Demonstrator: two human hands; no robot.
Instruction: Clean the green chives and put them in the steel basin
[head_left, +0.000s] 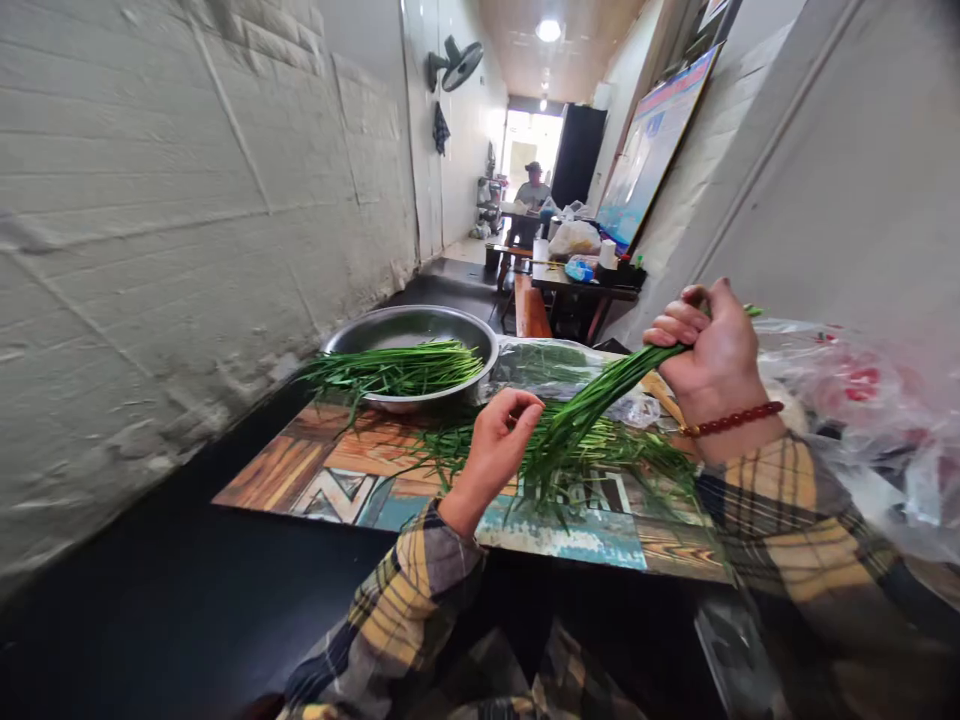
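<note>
My right hand (709, 345), raised on the right, is closed around one end of a bunch of garlic chives (600, 400). The bunch slants down to the left, its loose leaf ends hanging over the patterned board (420, 455). Just left of those leaves is my left hand (501, 445), thumb and fingers curled together; whatever is in that pinch, if anything, I cannot make out. More chives (630, 450) lie loose on the board beneath and behind both hands. A steel basin (360, 330) at the back left holds another heap of chives (405, 368), with leaves drooping over its rim.
Behind the loose chives lies a clear plastic bag (551, 365) with greens inside. Crumpled plastic bags (862, 400) fill the right side. A wall (187, 200) borders the dark table (165, 590) on the left. Farther back, a person (533, 188) sits beyond a cluttered table (581, 285).
</note>
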